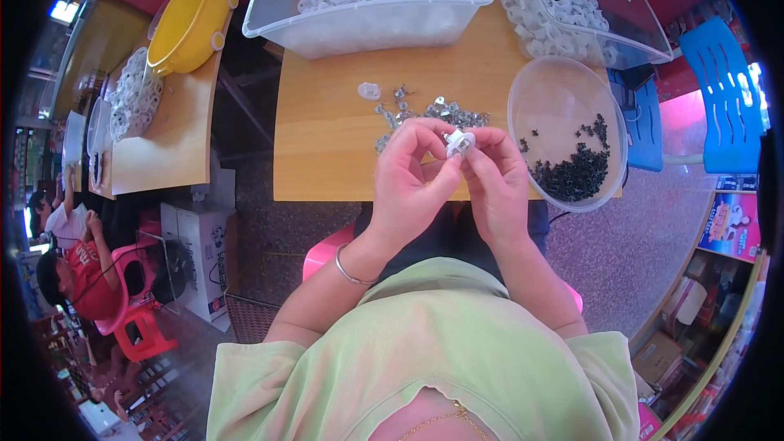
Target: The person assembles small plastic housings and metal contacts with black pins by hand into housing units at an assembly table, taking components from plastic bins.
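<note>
A small white plastic part (460, 144) with a round flange is pinched between both hands above the near half of the table. My left hand (415, 180) closes thumb and fingers on its left side, where a bit of metal shows at the fingertips. On the other side, my right hand (496, 178) grips the flange between thumb and forefinger. Just beyond the fingers lies a loose heap of small silvery metal pieces (445, 112). A single white plastic part (369, 91) rests on the wood left of that heap.
Right of my hands stands a round clear tub (516, 106) holding small black pieces (576, 173). Two clear bins (367, 26) (645, 49) of white parts stand at the back. A yellow basin (189, 24) sits on the left table (163, 159); people sit beyond it. Blue chairs (723, 98) stand at right.
</note>
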Demonstrator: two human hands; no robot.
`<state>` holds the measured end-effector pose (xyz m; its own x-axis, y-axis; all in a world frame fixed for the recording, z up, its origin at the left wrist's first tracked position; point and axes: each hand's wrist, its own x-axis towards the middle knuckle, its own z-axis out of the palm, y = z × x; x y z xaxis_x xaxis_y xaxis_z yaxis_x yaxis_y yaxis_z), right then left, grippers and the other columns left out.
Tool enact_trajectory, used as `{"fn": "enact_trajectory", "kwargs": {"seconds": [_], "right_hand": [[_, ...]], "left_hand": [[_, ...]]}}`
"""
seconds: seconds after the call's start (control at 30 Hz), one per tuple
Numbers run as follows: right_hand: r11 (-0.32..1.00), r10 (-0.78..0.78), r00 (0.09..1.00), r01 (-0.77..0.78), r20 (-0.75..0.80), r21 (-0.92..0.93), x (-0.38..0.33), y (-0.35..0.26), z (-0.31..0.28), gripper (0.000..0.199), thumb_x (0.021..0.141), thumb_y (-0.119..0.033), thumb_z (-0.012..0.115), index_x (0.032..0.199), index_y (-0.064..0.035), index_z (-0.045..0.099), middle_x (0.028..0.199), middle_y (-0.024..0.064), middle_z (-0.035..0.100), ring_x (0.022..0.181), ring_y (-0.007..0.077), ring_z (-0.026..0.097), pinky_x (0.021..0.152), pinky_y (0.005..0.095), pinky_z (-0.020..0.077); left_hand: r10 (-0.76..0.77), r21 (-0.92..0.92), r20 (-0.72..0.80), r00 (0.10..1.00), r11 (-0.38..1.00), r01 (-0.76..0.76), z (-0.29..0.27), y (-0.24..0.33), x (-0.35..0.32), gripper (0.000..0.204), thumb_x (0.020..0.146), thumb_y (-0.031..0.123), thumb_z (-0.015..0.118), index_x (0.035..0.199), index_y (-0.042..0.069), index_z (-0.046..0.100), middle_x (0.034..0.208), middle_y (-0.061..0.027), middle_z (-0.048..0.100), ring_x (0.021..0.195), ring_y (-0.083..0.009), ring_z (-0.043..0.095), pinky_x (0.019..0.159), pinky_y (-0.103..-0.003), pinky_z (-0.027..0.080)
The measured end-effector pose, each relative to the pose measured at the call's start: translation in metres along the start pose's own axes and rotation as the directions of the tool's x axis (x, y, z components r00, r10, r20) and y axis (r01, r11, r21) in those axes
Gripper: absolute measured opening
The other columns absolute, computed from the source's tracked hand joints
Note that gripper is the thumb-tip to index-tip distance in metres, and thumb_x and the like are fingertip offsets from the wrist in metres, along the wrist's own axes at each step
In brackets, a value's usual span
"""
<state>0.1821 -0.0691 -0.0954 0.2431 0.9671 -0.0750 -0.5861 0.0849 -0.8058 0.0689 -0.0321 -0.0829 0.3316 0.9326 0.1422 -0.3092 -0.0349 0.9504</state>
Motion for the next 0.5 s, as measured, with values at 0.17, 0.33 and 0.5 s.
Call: {"fn": "enact_trajectory", "kwargs": {"seconds": [0.17, 0.33, 0.5], "right_hand": [[1.0, -0.002, 1.0, 0.002, 0.004, 0.009, 0.0013, 0.0005, -0.0021, 0.014, 0.086, -0.001, 0.051, 0.1, -0.0022, 0.051, 0.097, 0.0051, 0.056, 0.091, 0.0107, 0.055, 0.081, 0.0237, 0.0448], [0.999, -0.009, 1.0, 0.009, 0.012, 0.041, 0.0017, 0.001, -0.002, 0.014, 0.086, -0.001, 0.051, 0.1, -0.002, 0.051, 0.098, 0.0057, 0.057, 0.091, 0.0112, 0.055, 0.081, 0.0242, 0.0448], [0.998, -0.006, 1.0, 0.005, 0.015, 0.069, 0.0013, 0.001, -0.0007, 0.014, 0.086, 0.0, 0.05, 0.1, -0.002, 0.051, 0.098, 0.0057, 0.057, 0.091, 0.0116, 0.055, 0.081, 0.0252, 0.0451]], "left_hand": [[0.007, 0.04, 0.007, 1.0, 0.999, -0.008, 0.001, -0.0009, 0.0004, 0.014, 0.079, -0.01, 0.053, 0.08, 0.001, 0.045, 0.105, -0.0099, 0.049, 0.094, -0.0109, 0.05, 0.072, -0.02, 0.046], [0.024, 0.042, 0.002, 1.0, 0.999, -0.024, 0.0024, -0.0007, 0.0009, 0.014, 0.079, -0.011, 0.052, 0.08, 0.001, 0.044, 0.105, -0.0103, 0.049, 0.094, -0.0107, 0.05, 0.07, -0.02, 0.046], [0.045, 0.033, -0.008, 0.999, 0.998, -0.045, 0.0029, -0.0022, 0.0005, 0.014, 0.079, -0.011, 0.052, 0.08, 0.001, 0.045, 0.105, -0.0103, 0.049, 0.093, -0.0106, 0.05, 0.07, -0.02, 0.046]]}}
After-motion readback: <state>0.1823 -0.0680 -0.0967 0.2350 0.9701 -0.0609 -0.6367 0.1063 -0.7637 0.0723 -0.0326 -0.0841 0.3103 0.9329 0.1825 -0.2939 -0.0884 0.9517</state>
